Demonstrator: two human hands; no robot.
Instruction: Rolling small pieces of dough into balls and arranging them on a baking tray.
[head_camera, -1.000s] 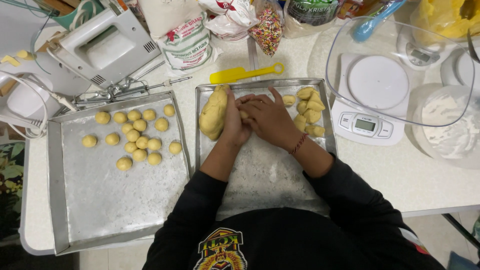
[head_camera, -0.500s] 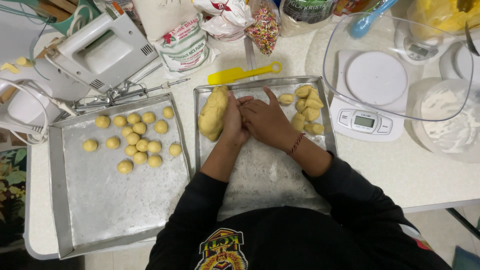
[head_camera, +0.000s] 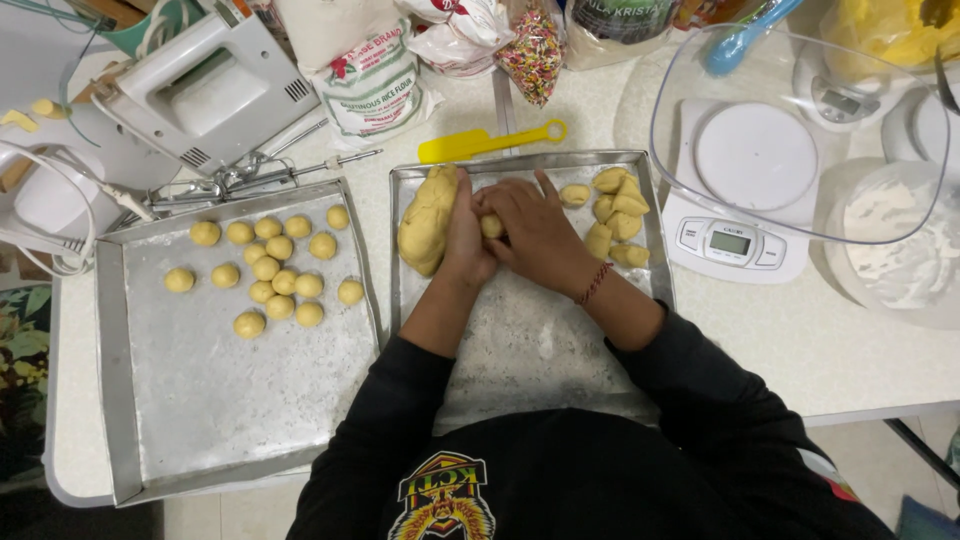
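1. Since the earlier frame, a small dough ball (head_camera: 491, 226) is now showing between the palms.
2. The left hand (head_camera: 466, 235) and right hand (head_camera: 540, 236) are cupping it narrowly, over the right baking tray (head_camera: 530, 340).
3. Being soft and light, it is probably calling for gentle palm pressure.
4. The large dough lump (head_camera: 427, 221) is lying just beside the left hand.

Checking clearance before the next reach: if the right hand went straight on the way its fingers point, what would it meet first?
Probably the tray rim, just past the right hand; its fingers aim up and slightly left. Beyond lies the yellow spatula. Hand height is unclear.
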